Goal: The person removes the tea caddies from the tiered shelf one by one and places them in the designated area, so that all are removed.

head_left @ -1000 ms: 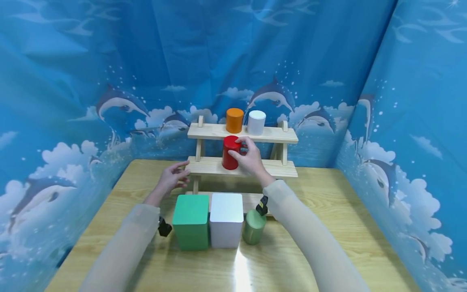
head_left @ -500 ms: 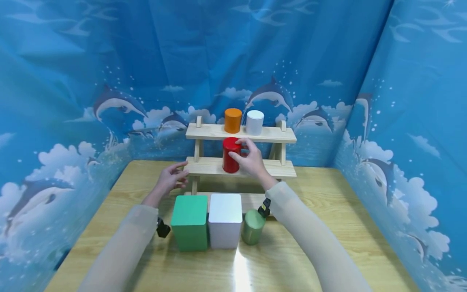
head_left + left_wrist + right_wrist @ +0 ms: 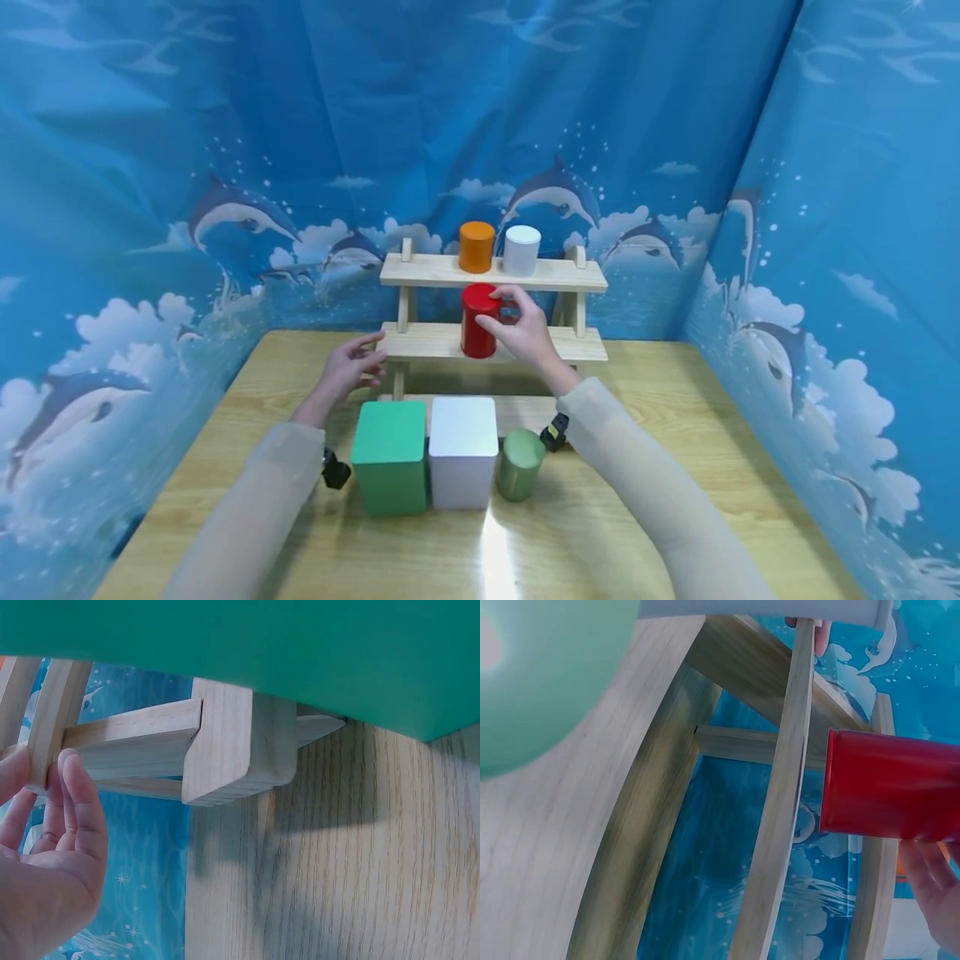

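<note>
My right hand (image 3: 525, 329) pinches a red mug (image 3: 476, 333) between thumb and fingers, near its handle side. The mug is upright, close over the front of the middle shelf (image 3: 423, 340) of a wooden tiered stand. In the right wrist view the red mug (image 3: 892, 784) lies sideways across the picture, with fingertips (image 3: 930, 874) against its side. My left hand (image 3: 348, 368) grips the left end of the middle shelf. In the left wrist view, the thumb and fingers of the left hand (image 3: 56, 840) are either side of the shelf board (image 3: 56, 705).
An orange cylinder (image 3: 476, 247) and a white one (image 3: 521, 252) stand on the top shelf (image 3: 420, 268). A green box (image 3: 390, 458), a white box (image 3: 462, 454) and a green cylinder (image 3: 520, 465) stand on the wooden table (image 3: 645, 508) before the stand. Blue dolphin-print curtains (image 3: 480, 100) surround it.
The right hand and the red mug have shifted slightly to the right and toward the shelf's front edge. The left hand keeps its hold on the shelf end.
</note>
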A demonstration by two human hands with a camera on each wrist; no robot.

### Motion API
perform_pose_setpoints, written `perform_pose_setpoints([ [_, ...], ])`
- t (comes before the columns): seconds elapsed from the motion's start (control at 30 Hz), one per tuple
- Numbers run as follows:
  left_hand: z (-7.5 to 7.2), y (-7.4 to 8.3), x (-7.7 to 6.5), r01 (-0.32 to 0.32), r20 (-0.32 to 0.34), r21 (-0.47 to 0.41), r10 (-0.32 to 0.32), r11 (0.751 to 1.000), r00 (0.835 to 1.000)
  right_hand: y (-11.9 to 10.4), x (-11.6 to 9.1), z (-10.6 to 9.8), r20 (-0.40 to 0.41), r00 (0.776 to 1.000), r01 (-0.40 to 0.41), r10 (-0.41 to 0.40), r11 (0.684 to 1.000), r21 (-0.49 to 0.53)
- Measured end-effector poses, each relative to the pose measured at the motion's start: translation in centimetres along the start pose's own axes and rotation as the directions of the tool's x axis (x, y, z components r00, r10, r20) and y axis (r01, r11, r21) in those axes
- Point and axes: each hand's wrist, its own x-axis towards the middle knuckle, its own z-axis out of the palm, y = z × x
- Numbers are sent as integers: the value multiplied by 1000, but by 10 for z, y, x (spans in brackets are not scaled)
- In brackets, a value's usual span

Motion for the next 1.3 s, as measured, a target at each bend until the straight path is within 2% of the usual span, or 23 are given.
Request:
perform_pose_setpoints([
  [0.43,0,-2,0,-18,25,2,18,1000,1000,-5,-22,-17,-39,998,-39,39,999,0],
  [0.67,-1,-3,1,-10,8,-8,10,1000,1000,-3,-34,-21,-38,997,-61,61,998,-8],
  [0.97,-1,-3,1,-10,14,6,10,1000,1000,-36,-53,-32,-77,997,-12,13,1000,9],
  [1.3,1,4,-4,-3,22,-7,3,1000,1000,-30,-67,-49,-99,994,-36,36,999,1],
])
